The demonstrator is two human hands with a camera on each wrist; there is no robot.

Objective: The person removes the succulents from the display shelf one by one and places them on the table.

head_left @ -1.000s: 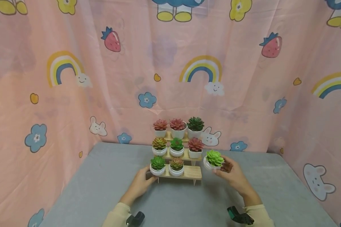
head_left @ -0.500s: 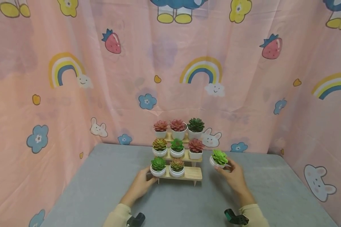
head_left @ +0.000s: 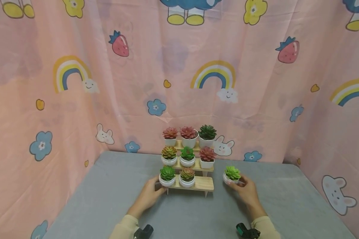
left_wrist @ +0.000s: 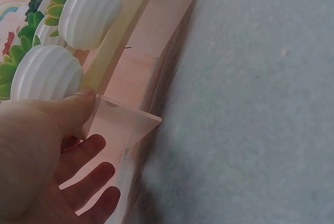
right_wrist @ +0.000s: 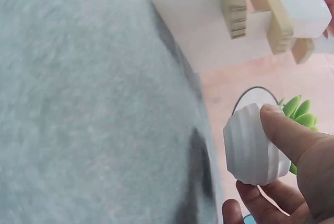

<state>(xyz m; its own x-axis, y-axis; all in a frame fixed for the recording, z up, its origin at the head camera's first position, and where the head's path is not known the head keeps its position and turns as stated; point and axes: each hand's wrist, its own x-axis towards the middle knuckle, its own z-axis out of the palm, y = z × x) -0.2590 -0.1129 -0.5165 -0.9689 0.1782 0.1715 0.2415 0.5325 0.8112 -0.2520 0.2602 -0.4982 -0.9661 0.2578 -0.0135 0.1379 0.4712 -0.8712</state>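
Observation:
A three-tier wooden plant stand (head_left: 204, 182) holds several small potted succulents in rows. At the left end of its bottom shelf is my left hand (head_left: 148, 195), thumb and forefinger pinching the board end beside a green succulent (head_left: 167, 174) in a ribbed white pot. The other left fingers spread loosely below the board in the left wrist view. My right hand (head_left: 249, 193) holds a bright green succulent (head_left: 232, 173) by its ribbed white pot (right_wrist: 250, 143), upright, right of the stand and over the table. A brownish succulent (head_left: 187, 174) occupies the bottom shelf's middle; bare wood shows to its right.
The grey table (head_left: 107, 186) extends around the stand on both sides. Behind it hangs a pink patterned curtain (head_left: 131, 83). Above the bottom shelf, the middle tier carries a red succulent (head_left: 207, 156) at its right end, and a dark green succulent (head_left: 207, 134) stands higher up.
My right hand has carried the bright green succulent to the right, away from the stand, then lowered it slightly. The left hand has stayed at the stand's left end.

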